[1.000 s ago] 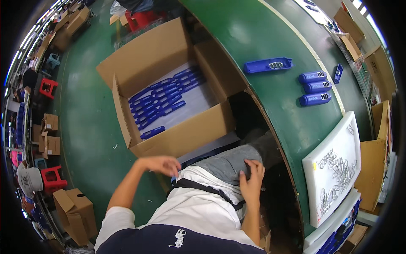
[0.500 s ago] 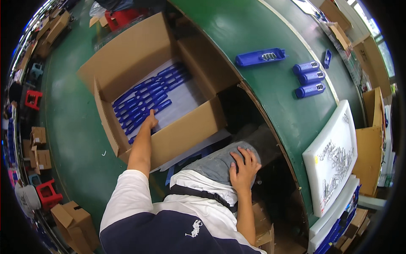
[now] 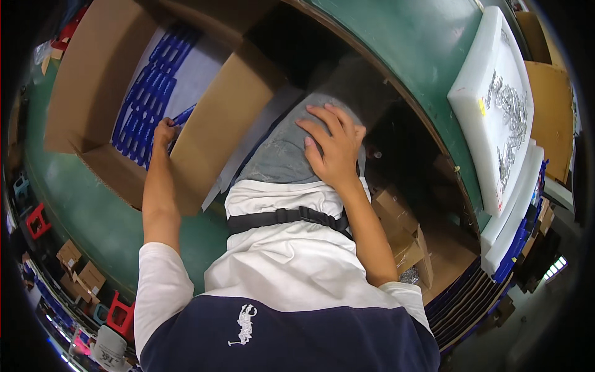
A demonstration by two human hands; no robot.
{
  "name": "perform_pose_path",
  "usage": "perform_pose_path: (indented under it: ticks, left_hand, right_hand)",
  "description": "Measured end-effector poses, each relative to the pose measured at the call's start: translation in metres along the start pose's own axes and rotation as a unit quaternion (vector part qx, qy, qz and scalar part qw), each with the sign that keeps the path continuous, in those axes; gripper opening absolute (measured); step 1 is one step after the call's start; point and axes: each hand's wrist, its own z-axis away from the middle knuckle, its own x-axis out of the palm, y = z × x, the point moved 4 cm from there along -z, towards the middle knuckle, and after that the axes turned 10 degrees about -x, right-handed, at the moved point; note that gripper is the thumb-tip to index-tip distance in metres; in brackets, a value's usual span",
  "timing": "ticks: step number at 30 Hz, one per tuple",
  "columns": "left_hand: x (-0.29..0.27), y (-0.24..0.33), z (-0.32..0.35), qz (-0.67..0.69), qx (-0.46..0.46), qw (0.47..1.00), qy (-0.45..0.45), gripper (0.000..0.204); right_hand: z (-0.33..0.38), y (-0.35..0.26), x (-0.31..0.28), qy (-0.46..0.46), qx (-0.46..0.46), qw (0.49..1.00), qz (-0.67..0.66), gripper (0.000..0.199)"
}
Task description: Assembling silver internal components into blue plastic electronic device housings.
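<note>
The left hand (image 3: 164,133) is reaching into the box (image 3: 211,142), its grip closing on a blue part (image 3: 183,115). The right hand (image 3: 331,146) is lying flat, fingers spread, on the grey knee (image 3: 279,155).

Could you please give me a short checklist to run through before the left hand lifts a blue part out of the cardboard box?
1. Left hand inside the cardboard box: ok, it is over the near rows of blue parts.
2. Fingers closed on a single blue part: cannot tell; one part pokes out beside the hand, but the grip is hidden.
3. Remaining parts lying in tidy rows: ok.
4. Near box flap out of the forearm's way: ok, it is folded outward.
5. Right hand free: not ok, it rests flat on the grey-clad knee.
6. White tray on the green table: ok, it holds small metal pieces.
</note>
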Motion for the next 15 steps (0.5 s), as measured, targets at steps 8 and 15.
perform_pose_path:
  ticks: [8, 15]
  left_hand:
    - [-0.055, 0.063, 0.073, -0.188, 0.077, 0.954, 0.221, 0.029]
    - [-0.094, 0.083, 0.123, 0.285, 0.151, 0.946, 0.014, 0.026]
  right_hand:
    - [0.002, 0.002, 0.0, 0.004, 0.003, 1.0, -0.009, 0.033]
    - [0.0, -0.002, -0.003, 0.014, -0.009, 1.0, -0.025, 0.032]
